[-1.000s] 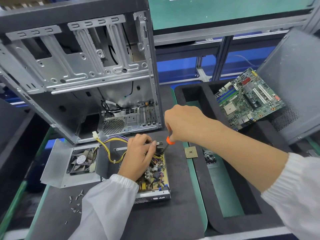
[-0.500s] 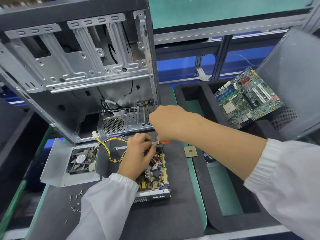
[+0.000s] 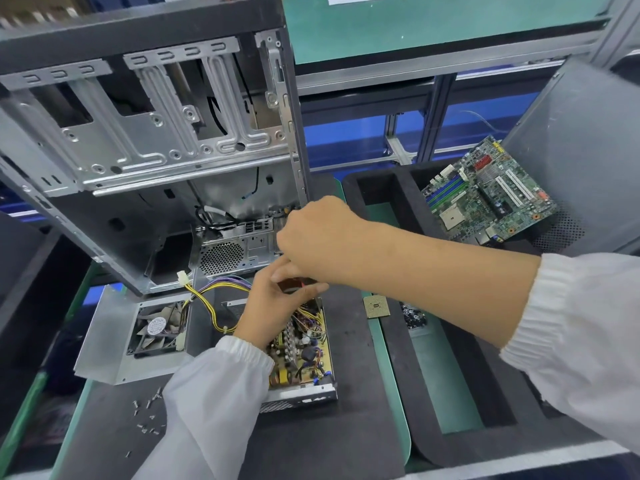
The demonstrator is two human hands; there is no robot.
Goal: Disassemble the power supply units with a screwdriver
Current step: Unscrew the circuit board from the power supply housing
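An opened power supply unit [image 3: 304, 362] lies on the dark mat, its yellow circuit board bare. Its metal cover with the fan [image 3: 138, 336] lies flipped open to the left, joined by yellow and purple wires [image 3: 207, 296]. My left hand [image 3: 273, 306] rests on the far end of the board, fingers curled among the wires. My right hand [image 3: 318, 237] hovers just above it, closed around the screwdriver [image 3: 294, 284]; only a bit of its orange handle shows between the two hands. The tip is hidden.
An empty computer case [image 3: 149, 150] stands behind the unit. Several loose screws [image 3: 147, 415] lie on the mat at front left. A CPU chip [image 3: 375, 306] sits right of the unit. The black foam tray [image 3: 446, 441] holds a motherboard [image 3: 485, 194] and small screws [image 3: 414, 315].
My right hand has moved left with the screwdriver and now sits directly over my left hand. The orange handle is mostly covered. My left hand stayed on the board.
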